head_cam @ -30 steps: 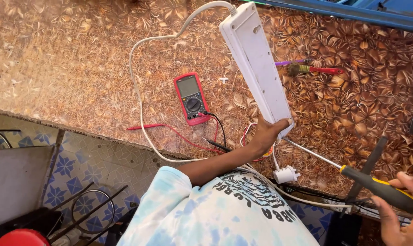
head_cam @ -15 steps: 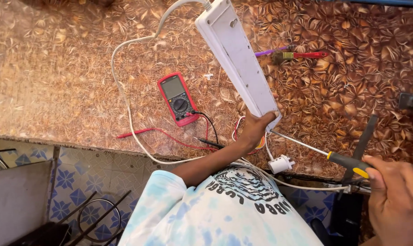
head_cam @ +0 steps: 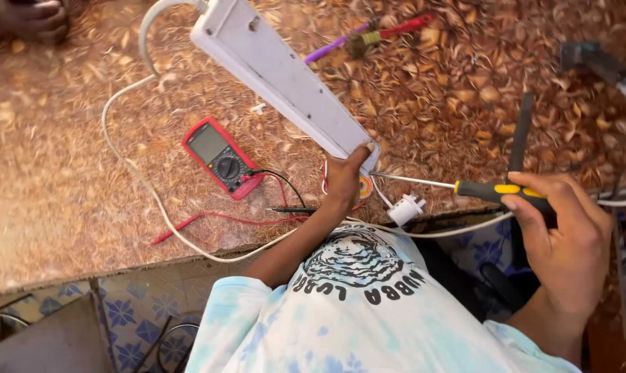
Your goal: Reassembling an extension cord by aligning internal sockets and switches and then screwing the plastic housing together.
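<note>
A person's left hand (head_cam: 345, 181), at the centre of the frame, is gripping the near end of a long white plastic power strip (head_cam: 285, 79), fingers closed around its corner. The strip is tilting up and away toward the upper left of the frame, raised off a brown table top with a mottled leaf pattern (head_cam: 57, 173). A white cable (head_cam: 123, 155) is leaving the strip's far end and looping down the left side across the table.

The right hand (head_cam: 565, 238), at the right of the frame, is closed around the black and yellow handle of a screwdriver (head_cam: 465, 186). Its thin metal shaft is pointing left, with the tip just beside the held end of the strip.

A red multimeter with a dark dial (head_cam: 222, 157) is lying on the table left of centre, its red and black leads trailing toward the near table edge. A small white plug (head_cam: 405, 208) is sitting near that edge, below the screwdriver shaft. Another person's hand (head_cam: 30, 19) is resting in the upper left corner.
</note>
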